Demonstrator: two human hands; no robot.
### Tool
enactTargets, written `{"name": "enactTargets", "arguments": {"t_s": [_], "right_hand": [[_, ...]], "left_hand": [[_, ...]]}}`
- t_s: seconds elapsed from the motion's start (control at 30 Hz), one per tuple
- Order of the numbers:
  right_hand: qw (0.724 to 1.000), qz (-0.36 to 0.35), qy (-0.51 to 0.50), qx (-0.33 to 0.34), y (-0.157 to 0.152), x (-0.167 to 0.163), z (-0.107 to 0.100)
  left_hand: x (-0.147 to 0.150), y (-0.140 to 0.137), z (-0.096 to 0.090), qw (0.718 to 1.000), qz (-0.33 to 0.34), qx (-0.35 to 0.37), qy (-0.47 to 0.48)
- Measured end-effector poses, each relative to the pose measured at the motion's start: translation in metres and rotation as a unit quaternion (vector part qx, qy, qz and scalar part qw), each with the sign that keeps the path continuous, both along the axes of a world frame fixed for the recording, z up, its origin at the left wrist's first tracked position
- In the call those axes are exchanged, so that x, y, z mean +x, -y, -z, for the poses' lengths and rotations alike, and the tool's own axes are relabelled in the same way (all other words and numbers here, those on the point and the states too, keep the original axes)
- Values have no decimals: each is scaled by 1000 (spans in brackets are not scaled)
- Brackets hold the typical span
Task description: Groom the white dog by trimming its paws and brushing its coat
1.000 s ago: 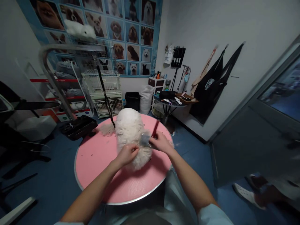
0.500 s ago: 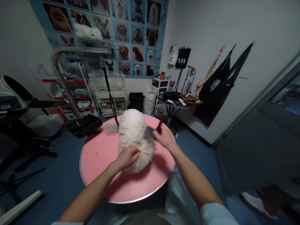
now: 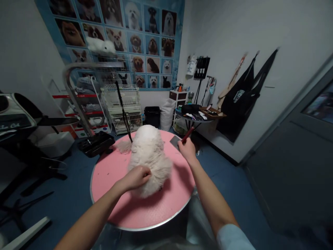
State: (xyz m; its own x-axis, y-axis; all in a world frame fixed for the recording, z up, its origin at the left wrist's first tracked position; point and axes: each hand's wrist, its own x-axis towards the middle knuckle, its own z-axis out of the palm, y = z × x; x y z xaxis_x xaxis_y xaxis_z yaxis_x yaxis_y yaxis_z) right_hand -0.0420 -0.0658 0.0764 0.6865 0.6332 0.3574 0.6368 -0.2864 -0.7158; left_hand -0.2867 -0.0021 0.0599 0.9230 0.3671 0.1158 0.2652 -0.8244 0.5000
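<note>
A fluffy white dog (image 3: pixel 148 146) is on a round pink grooming table (image 3: pixel 109 184), its back turned to me. My left hand (image 3: pixel 140 175) is closed on the fur at its rear; the fingertips sink into the coat. In my right hand (image 3: pixel 187 150) is a slicker brush (image 3: pixel 185 137) with a red handle and a flat grey head. The brush is held to the right of the dog, apart from its coat. A loose clump of pale fur (image 3: pixel 124 146) lies on the table left of the dog.
A metal grooming arm (image 3: pixel 75 93) rises at the table's left, with a black strap (image 3: pixel 123 113) hanging down near the dog. Beyond stand wire cages (image 3: pixel 121 99), a black bin (image 3: pixel 152 116) and a small side table (image 3: pixel 195 118) with tools. Aprons (image 3: pixel 240 99) hang on the right wall.
My right hand has drawn the slicker brush away from the dog's side, out to the right. My left hand stays on the fur, and the camera view has tilted slightly up.
</note>
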Motion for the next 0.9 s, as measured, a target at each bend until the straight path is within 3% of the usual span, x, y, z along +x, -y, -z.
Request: {"name": "enactTargets", "arguments": {"t_s": [0.1,0.23,0.27,0.37,0.4,0.53,0.67,0.77,0.8,0.9], "right_hand": [[994,-105,-31,0,2,2,8],[999,39,-24,-2,6,13,15],[999,30,-42,17,7,14,17],[981,-134,-136,31,5,9,25],[976,-148,-154,25,5,7,29],[985,18,-149,84,8,7,41],[978,-75,-177,84,17,11,51],[980,22,-178,82,19,9,53],[978,7,-187,93,19,7,53],[966,-139,-202,79,15,0,53]], "left_hand": [[-2,-2,-4,1000,17,15,-13],[-6,-3,-13,998,11,57,-40],[-3,-1,-16,996,-11,89,-29],[17,6,-24,973,-74,211,54],[26,8,-24,968,-63,232,70],[52,15,-13,971,-37,238,3],[42,15,4,970,-108,216,-24],[25,15,12,967,-74,245,18],[21,15,14,965,-57,256,34],[11,14,20,959,-30,268,82]]}}
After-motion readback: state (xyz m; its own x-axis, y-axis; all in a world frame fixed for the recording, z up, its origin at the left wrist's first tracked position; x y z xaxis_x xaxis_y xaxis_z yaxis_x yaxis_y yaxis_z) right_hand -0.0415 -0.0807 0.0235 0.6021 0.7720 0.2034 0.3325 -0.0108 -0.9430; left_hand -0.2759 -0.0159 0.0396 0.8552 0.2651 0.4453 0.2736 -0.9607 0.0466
